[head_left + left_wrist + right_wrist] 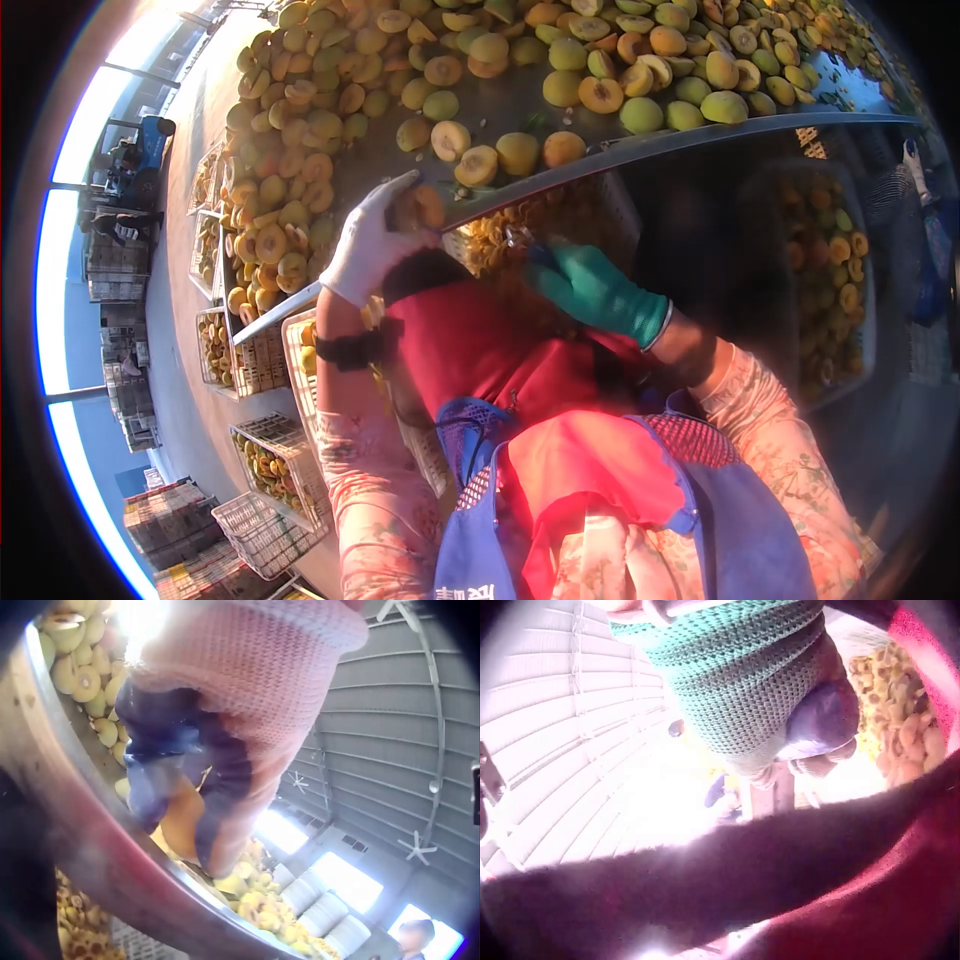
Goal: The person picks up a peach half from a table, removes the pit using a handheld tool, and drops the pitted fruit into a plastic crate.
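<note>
Right hand [598, 290] (green glove) is curled round a small metal tool [515, 238], pretty blurry. Left hand [362, 245] (white glove) has its fingers clamped on a piece of fruit [430, 207] right by the rim of the surface [505, 100]. Its long axis runs roughly up-down in the left wrist view; can't tell where the cut side points. Fruit halves [478, 164] lie just beyond.

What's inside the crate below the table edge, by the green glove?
Many small orange fruit pieces show in the crate. The green-gloved right hand and the table edge cover parts of it; its bottom is hidden beneath the pieces.
</note>
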A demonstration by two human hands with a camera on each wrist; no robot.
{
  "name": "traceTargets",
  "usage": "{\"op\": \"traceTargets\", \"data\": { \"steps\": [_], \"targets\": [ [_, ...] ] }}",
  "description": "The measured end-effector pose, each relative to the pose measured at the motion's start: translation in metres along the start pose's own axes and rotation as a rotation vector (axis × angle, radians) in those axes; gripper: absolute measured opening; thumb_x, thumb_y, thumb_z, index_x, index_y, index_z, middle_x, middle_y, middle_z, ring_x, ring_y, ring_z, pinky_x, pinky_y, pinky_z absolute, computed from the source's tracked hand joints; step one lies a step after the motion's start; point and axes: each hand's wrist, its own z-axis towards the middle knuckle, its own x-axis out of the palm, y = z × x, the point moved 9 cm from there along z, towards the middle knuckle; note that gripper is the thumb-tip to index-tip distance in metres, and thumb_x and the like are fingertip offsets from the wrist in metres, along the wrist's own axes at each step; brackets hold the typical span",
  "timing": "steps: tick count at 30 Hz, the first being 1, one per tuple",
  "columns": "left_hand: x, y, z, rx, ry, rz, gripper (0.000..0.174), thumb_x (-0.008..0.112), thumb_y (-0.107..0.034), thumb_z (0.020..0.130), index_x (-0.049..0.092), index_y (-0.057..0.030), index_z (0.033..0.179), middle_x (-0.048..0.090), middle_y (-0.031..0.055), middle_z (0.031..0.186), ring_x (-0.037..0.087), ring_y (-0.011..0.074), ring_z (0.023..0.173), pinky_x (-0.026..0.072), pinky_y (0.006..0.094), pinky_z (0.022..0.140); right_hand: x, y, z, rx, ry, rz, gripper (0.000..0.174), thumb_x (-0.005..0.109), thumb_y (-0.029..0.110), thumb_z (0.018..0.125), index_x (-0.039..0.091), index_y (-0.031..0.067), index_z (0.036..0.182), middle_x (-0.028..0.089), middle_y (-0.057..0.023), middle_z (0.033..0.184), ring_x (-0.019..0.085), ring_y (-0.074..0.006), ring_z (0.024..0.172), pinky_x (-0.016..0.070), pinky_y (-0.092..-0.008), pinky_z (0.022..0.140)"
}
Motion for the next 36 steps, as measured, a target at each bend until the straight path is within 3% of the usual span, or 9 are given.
{"op": "traceTargets", "data": {
  "steps": [4,8,10,11,20,22,24,31,36],
  "targets": [
    [0.034,-0.02,-0.043,0.001,0.089,-0.493,0.081,0.089,-0.01,0.067,0.054,0.0024,0.139,0.061,0.0078,0.128,0.055,0.0155,0.119,0.0431,0.0297,0.104,-0.007,0.08,0.004,-0.316,-0.112,0.031,0.031,0.07,0.015,0.093,0.059,-0.0056,0.113,0.066,-0.0209,0.089,0.066,-0.0393,0.075,0.0509,-0.0424,0.066],
    [0.071,-0.022,-0.067,0.118,-0.123,-1.037,0.081,0.065,-0.058,0.089,0.051,0.004,0.139,0.063,0.0126,0.125,0.061,0.0213,0.113,0.0478,0.0343,0.099,0.011,0.085,-0.007,-0.384,-0.063,-0.162,0.031,0.07,0.017,0.093,0.057,-0.0061,0.109,0.065,-0.0186,0.079,0.065,-0.0382,0.068,0.0513,-0.0428,0.06],
    [0.089,-0.019,-0.071,0.012,-0.215,-0.976,0.088,0.029,-0.072,0.099,0.048,0.0027,0.142,0.066,0.015,0.117,0.063,0.0219,0.108,0.0503,0.0347,0.096,0.027,0.081,-0.011,-0.236,0.091,-0.329,0.033,0.064,0.03,0.095,0.058,-0.0009,0.106,0.067,-0.0191,0.077,0.067,-0.0379,0.071,0.0537,-0.0452,0.063],
    [0.097,-0.015,-0.073,-0.027,-0.261,-0.979,0.088,0.023,-0.071,0.1,0.049,0.0022,0.142,0.068,0.0154,0.113,0.064,0.021,0.105,0.0514,0.0333,0.093,0.033,0.076,-0.014,-0.159,0.168,-0.412,0.036,0.062,0.036,0.096,0.059,0.0017,0.104,0.068,-0.0194,0.076,0.068,-0.0378,0.072,0.055,-0.0463,0.064],
    [0.092,-0.021,-0.095,0.08,-0.374,-0.909,0.071,0.035,-0.061,0.104,0.058,0.0022,0.128,0.067,0.0145,0.12,0.065,0.0195,0.104,0.0522,0.0331,0.092,0.033,0.071,-0.02,-0.058,0.184,-0.382,0.034,0.058,0.033,0.097,0.061,-0.0004,0.105,0.067,-0.0228,0.082,0.067,-0.0419,0.078,0.0538,-0.0487,0.069],
    [0.097,-0.011,-0.096,-0.017,-0.346,-0.961,0.069,0.037,-0.059,0.104,0.06,0.0027,0.123,0.067,0.0152,0.123,0.065,0.0203,0.105,0.0521,0.034,0.093,0.038,0.069,-0.02,-0.054,0.21,-0.369,0.034,0.058,0.031,0.098,0.061,-0.0013,0.106,0.067,-0.0241,0.084,0.067,-0.0427,0.08,0.0535,-0.0491,0.071],
    [0.101,-0.004,-0.096,-0.034,-0.362,-1.014,0.067,0.037,-0.058,0.105,0.061,0.0027,0.122,0.068,0.014,0.116,0.065,0.0188,0.1,0.0529,0.0324,0.089,0.044,0.066,-0.021,-0.109,0.217,-0.339,0.037,0.055,0.033,0.099,0.06,-0.0025,0.106,0.067,-0.0252,0.085,0.068,-0.0426,0.082,0.0543,-0.0497,0.074],
    [0.096,-0.015,-0.098,-0.041,-0.31,-0.888,0.065,0.037,-0.056,0.106,0.061,0.0022,0.121,0.068,0.008,0.092,0.063,0.0116,0.079,0.0531,0.0264,0.074,0.049,0.061,-0.023,0.112,0.326,-0.094,0.034,0.054,0.03,0.1,0.062,-0.0027,0.106,0.065,-0.0294,0.099,0.064,-0.0456,0.094,0.0502,-0.0517,0.082],
    [0.12,-0.007,-0.093,-0.183,-0.297,-1.339,0.067,0.041,-0.058,0.104,0.061,0.0031,0.122,0.071,0.0141,0.104,0.068,0.0187,0.085,0.0555,0.0302,0.079,0.049,0.066,-0.019,0.001,0.316,-0.177,0.034,0.053,0.03,0.101,0.064,-0.0008,0.105,0.063,-0.0285,0.102,0.065,-0.0445,0.094,0.0504,-0.0515,0.081]
  ]
}}
